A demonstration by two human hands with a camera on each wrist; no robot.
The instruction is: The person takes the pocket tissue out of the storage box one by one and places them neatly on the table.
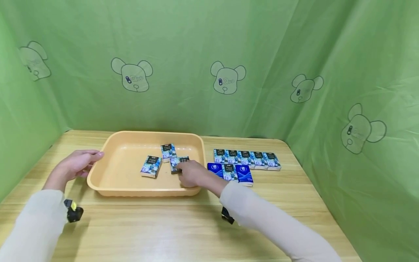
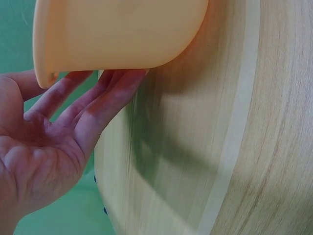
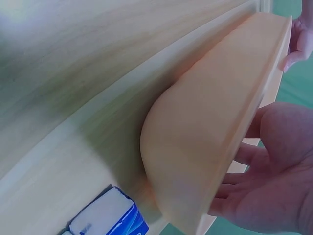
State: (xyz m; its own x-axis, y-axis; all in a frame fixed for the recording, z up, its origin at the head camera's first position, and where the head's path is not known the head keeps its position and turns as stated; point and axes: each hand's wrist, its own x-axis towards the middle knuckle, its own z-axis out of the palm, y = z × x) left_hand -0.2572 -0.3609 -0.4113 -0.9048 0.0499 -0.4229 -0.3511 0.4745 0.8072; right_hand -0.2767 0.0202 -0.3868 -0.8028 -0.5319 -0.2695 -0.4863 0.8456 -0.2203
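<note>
A shallow orange-yellow plastic tray stands on the table. My left hand holds its left rim, with the thumb at the edge and the fingers against the outer wall. Inside lie a floral blue tissue pack and, behind it, another floral tissue pack. Over the near right wall reaches my right hand, its fingers pinching the right end of a third floral tissue pack. The tray wall hides those fingertips in the right wrist view.
Right of the tray, several floral tissue packs form a back row. Before them, a floral pack lies between two plain blue packs, one partly behind my right hand and forearm. Green curtains enclose the wooden table.
</note>
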